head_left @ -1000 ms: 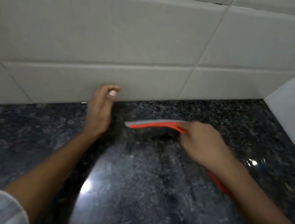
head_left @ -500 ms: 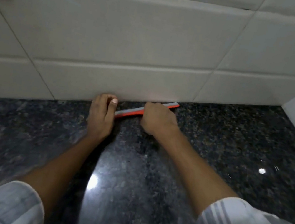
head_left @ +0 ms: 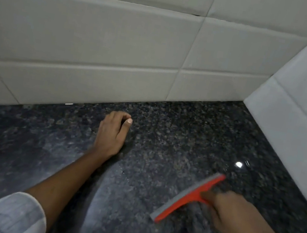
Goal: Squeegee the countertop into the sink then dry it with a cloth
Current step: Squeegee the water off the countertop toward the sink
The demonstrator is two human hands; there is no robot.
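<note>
A red squeegee [head_left: 187, 198] with a grey rubber blade lies slanted on the dark speckled granite countertop [head_left: 175, 136] at the lower right. My right hand [head_left: 233, 217] grips its handle, fingers curled round it, and is blurred by motion. My left hand [head_left: 112, 133] rests on the countertop near the back wall, its fingers curled under loosely and holding nothing. No sink and no cloth are in view.
A white tiled back wall [head_left: 91, 45] runs along the far edge of the counter. A second tiled wall [head_left: 301, 100] closes the right side and forms a corner. A wet glint [head_left: 239, 164] shines on the granite near that wall.
My right hand has drawn the squeegee from the foot of the back wall towards me and to the right. My left hand has stayed in place on the counter.
</note>
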